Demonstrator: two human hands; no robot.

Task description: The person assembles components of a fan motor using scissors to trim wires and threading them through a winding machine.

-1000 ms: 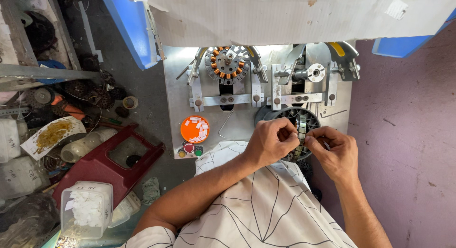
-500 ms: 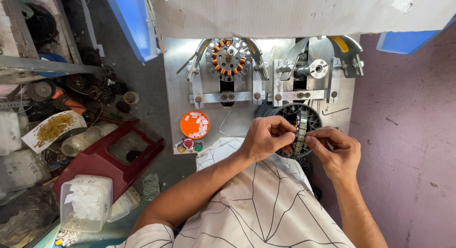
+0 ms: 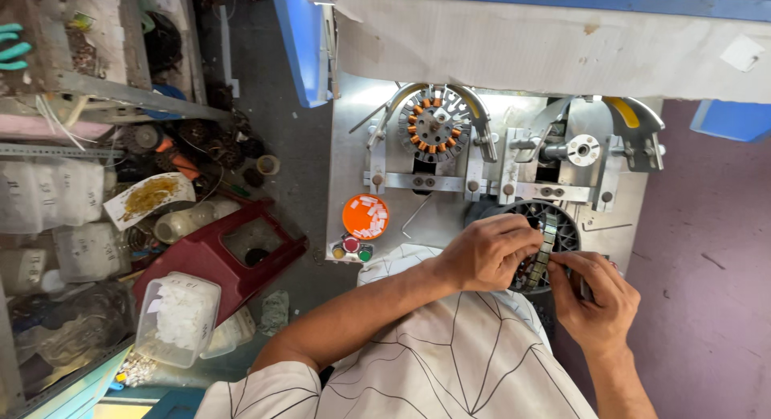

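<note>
My left hand [image 3: 486, 253] and my right hand [image 3: 594, 294] both grip a round dark stator ring [image 3: 549, 230], held on edge just in front of the metal winding machine [image 3: 450, 158]. Left fingers pinch its near rim; right fingers hold its lower right side. Another stator with orange windings [image 3: 432, 124] sits clamped in the machine's left station. The right station shows a bare round spindle [image 3: 580, 150]. An orange lid with small white pieces [image 3: 365, 216] lies on the metal plate, left of my left hand.
Three small coloured buttons [image 3: 353, 249] sit below the orange lid. A dark red stool [image 3: 221, 254], a clear box of white pieces [image 3: 177, 316] and cluttered shelves [image 3: 72, 146] fill the left. A purple floor [image 3: 715, 250] lies right.
Both hands stay on the dark stator ring, which has turned more on edge between them. The view has shifted slightly.
</note>
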